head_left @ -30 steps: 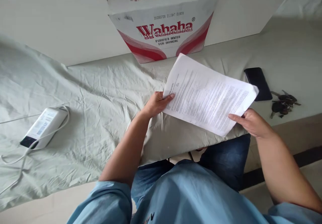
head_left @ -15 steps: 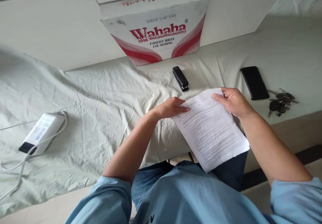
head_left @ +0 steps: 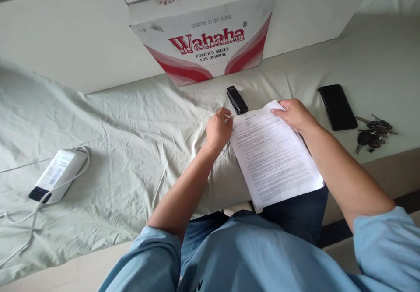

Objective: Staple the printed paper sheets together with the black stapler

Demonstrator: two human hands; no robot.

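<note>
Printed sheets of paper (head_left: 272, 156), seemingly a thin stack, slope from the table's front edge down over my lap, text side up. My right hand (head_left: 295, 113) grips their upper right corner, thumb on top and fingers underneath. At the upper left corner is my left hand (head_left: 220, 128), its fingers curled and closed at the paper's edge; its thumb is mostly hidden. Just beyond the top edge of the paper lies a black stapler (head_left: 236, 100), close to the sheets.
A Wahaha water carton (head_left: 210, 42) stands behind the stapler against white panels. To the right lie a black phone (head_left: 337, 107) and a bunch of keys (head_left: 376, 133). A white box-shaped device (head_left: 59, 174) with a cable rests at left on the wrinkled cloth (head_left: 124, 165).
Both hands have moved the paper up toward the stapler and straightened it. My left hand has shifted from a flat grip over the top edge to a curled hold at the corner.
</note>
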